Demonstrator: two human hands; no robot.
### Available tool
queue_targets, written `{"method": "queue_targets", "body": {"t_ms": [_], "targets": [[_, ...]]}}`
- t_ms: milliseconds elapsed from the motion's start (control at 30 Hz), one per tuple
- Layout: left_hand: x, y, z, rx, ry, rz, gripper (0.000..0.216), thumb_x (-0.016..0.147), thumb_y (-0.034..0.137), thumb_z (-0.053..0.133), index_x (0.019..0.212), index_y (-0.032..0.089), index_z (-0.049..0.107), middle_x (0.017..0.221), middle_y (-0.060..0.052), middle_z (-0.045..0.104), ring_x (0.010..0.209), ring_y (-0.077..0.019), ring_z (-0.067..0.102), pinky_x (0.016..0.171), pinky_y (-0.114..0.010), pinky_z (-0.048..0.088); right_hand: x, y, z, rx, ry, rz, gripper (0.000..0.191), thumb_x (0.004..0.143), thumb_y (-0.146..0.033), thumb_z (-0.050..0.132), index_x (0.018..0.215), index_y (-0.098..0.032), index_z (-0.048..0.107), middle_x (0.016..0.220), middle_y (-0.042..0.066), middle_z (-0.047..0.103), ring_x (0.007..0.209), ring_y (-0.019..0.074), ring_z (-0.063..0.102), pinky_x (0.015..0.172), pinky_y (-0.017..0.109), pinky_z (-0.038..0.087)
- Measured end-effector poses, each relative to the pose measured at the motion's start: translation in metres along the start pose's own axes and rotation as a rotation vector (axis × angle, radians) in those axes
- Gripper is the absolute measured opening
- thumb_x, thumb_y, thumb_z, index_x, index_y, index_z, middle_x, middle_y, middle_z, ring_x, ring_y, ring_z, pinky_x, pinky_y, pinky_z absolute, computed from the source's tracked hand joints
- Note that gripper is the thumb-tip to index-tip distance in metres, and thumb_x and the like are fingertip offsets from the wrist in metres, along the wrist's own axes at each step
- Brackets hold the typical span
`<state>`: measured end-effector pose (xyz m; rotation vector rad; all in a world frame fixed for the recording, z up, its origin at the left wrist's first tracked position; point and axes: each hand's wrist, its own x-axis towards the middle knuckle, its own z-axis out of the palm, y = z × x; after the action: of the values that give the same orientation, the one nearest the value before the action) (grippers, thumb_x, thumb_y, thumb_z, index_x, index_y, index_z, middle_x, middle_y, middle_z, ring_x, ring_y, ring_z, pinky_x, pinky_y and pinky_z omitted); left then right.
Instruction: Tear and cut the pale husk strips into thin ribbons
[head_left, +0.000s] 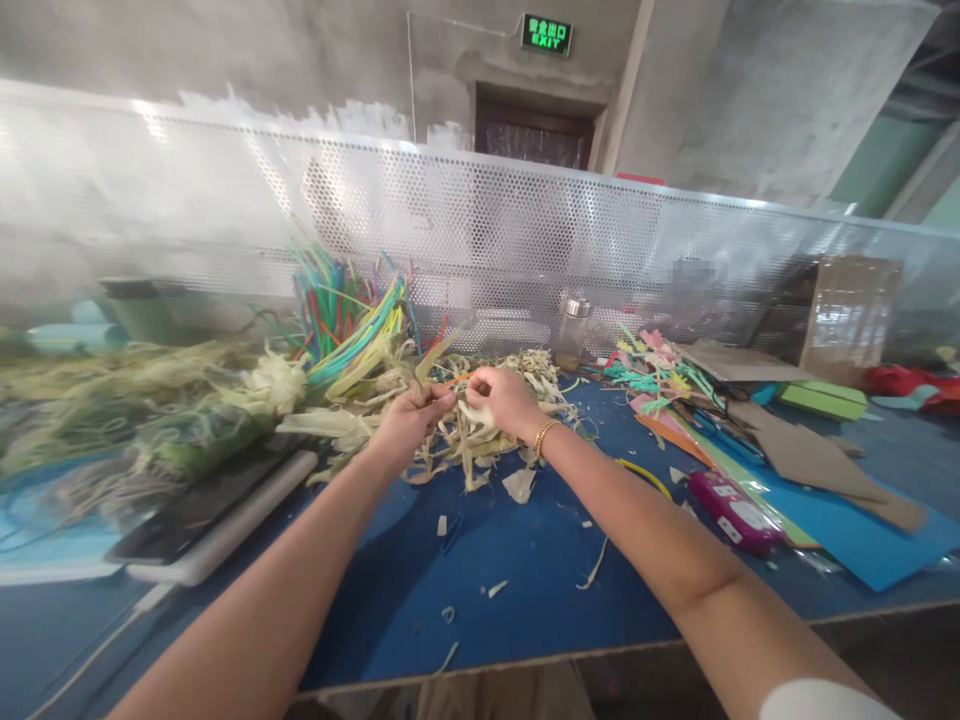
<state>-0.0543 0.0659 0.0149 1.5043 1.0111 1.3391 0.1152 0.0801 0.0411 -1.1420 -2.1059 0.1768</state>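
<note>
Over the middle of the table, my left hand is closed around a bunch of dried corn husk. Close beside it on the right, my right hand pinches a thin orange strand that runs across to the left hand. How the strand meets the husk is hidden by the fingers. Beneath and behind both hands lies a loose heap of pale husk strips. A bundle of colourful pipe cleaners stands behind my left hand.
A phone on a white power bank lies left, near more husks. A glass bottle stands by the perforated metal screen. Cardboard, blue sheets and a purple device lie right. Scraps dot the blue tabletop.
</note>
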Motion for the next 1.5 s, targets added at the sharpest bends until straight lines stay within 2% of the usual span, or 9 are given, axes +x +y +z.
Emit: {"method": "queue_targets", "body": {"t_ms": [167,300,567,733,933,1067,1200,1333,1500], "targets": [[-0.001,0.005,-0.003,0.136,-0.065,-0.023,0.041,0.066,0.054,0.066,0.060,0.015,0.055,0.053,0.003,0.044,0.049,-0.0082,0.032,0.047,-0.024,0.021,-0.003,-0.011,-0.004,-0.136,0.001,-0.139,0.011,0.078,-0.024,0.056,0.069,-0.018,0.056,0.068,0.001,0.059,0.066,0.0122,0.049,0.064,0.025,0.032],[-0.002,0.008,-0.007,0.171,-0.128,0.002,0.044,0.062,0.052,0.072,0.054,0.017,0.047,0.051,0.005,0.037,0.050,-0.0073,0.029,0.048,-0.023,0.021,-0.004,-0.005,0.001,-0.010,-0.093,-0.102,0.011,0.079,-0.026,0.056,0.071,-0.017,0.057,0.067,0.000,0.058,0.063,0.0107,0.049,0.061,0.024,0.032],[-0.003,0.007,-0.007,-0.137,-0.205,-0.016,0.036,0.070,0.050,0.066,0.068,0.018,0.049,0.055,0.006,0.033,0.047,-0.0066,0.022,0.045,-0.022,0.015,0.005,0.012,0.002,0.075,-0.063,-0.055,0.012,0.079,-0.025,0.053,0.072,-0.016,0.057,0.065,-0.001,0.058,0.059,0.0096,0.048,0.058,0.022,0.033],[-0.001,-0.001,-0.005,0.134,-0.217,-0.124,0.044,0.067,0.052,0.067,0.056,0.018,0.041,0.050,0.006,0.032,0.046,-0.0073,0.024,0.045,-0.024,0.015,0.002,0.007,-0.001,0.077,-0.078,-0.074,0.012,0.078,-0.025,0.054,0.074,-0.016,0.060,0.066,0.000,0.059,0.060,0.0101,0.050,0.060,0.023,0.035],[-0.001,0.007,-0.004,0.212,-0.181,0.245,0.037,0.075,0.047,0.060,0.057,0.018,0.046,0.062,0.002,0.043,0.059,-0.0115,0.039,0.057,-0.025,0.032,0.005,0.007,-0.001,0.147,-0.114,-0.106,0.016,0.079,-0.025,0.051,0.068,-0.016,0.058,0.063,-0.002,0.055,0.058,0.0091,0.046,0.057,0.021,0.033],[-0.005,0.015,-0.001,0.233,-0.118,0.337,0.032,0.078,0.044,0.058,0.062,0.017,0.056,0.072,-0.001,0.051,0.069,-0.0144,0.048,0.067,-0.026,0.039,0.008,0.007,-0.005,0.083,-0.064,-0.074,0.014,0.080,-0.026,0.052,0.073,-0.016,0.059,0.065,-0.001,0.056,0.059,0.0095,0.047,0.058,0.022,0.032],[-0.005,0.012,0.000,0.260,-0.080,0.179,0.043,0.079,0.052,0.052,0.057,0.016,0.061,0.066,-0.003,0.053,0.066,-0.0158,0.049,0.065,-0.027,0.039,0.003,0.002,-0.013,-0.040,0.006,-0.063,0.016,0.081,-0.025,0.050,0.069,-0.017,0.057,0.063,-0.001,0.055,0.057,0.0097,0.044,0.057,0.024,0.029],[-0.002,0.004,-0.004,0.317,-0.156,-0.029,0.047,0.075,0.057,0.056,0.050,0.017,0.053,0.049,0.001,0.043,0.050,-0.0118,0.038,0.052,-0.026,0.031,-0.001,-0.004,-0.015,-0.020,-0.078,-0.201,0.018,0.080,-0.025,0.050,0.064,-0.017,0.054,0.068,-0.001,0.055,0.060,0.0094,0.044,0.059,0.023,0.029],[-0.004,0.014,-0.007,0.326,-0.298,0.136,0.042,0.074,0.054,0.058,0.055,0.018,0.051,0.056,0.001,0.045,0.056,-0.0122,0.039,0.055,-0.025,0.032,0.000,0.003,-0.010,0.018,-0.144,-0.116,0.014,0.078,-0.027,0.052,0.069,-0.017,0.056,0.063,-0.003,0.053,0.057,0.0091,0.043,0.056,0.022,0.028]]}}
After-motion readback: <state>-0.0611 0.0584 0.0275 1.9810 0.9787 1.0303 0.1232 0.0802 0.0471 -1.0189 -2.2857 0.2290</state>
